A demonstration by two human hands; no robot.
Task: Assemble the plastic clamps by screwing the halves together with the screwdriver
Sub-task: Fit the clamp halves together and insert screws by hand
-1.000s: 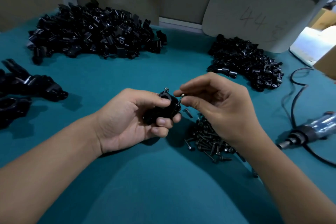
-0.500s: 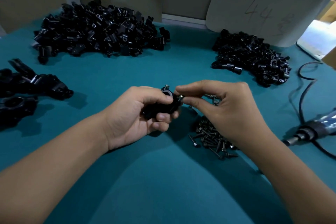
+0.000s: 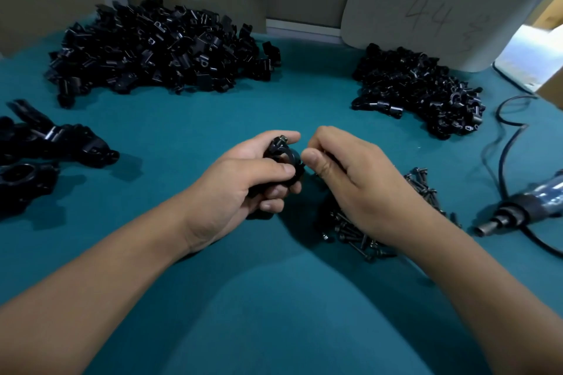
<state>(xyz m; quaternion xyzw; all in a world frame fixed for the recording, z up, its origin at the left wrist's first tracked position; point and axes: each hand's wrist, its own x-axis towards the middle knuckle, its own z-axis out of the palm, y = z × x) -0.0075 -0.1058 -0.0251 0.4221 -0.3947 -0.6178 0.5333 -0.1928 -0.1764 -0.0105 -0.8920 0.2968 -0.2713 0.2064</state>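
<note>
Head view: the left hand (image 3: 243,189) gripped a black clamp (image 3: 281,158) above the teal table (image 3: 274,298), a screw (image 3: 281,140) standing in its top. The right hand (image 3: 359,183), fingers curled, met the clamp; whether it pinched anything could not be told. The screwdriver (image 3: 524,210) lay at right.

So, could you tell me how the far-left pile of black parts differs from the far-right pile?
The far-left pile is larger and spreads wider; the far-right pile is more compact. The left pile's pieces look chunkier, the right pile's smaller. Both are loose black plastic parts on the teal table.
</note>
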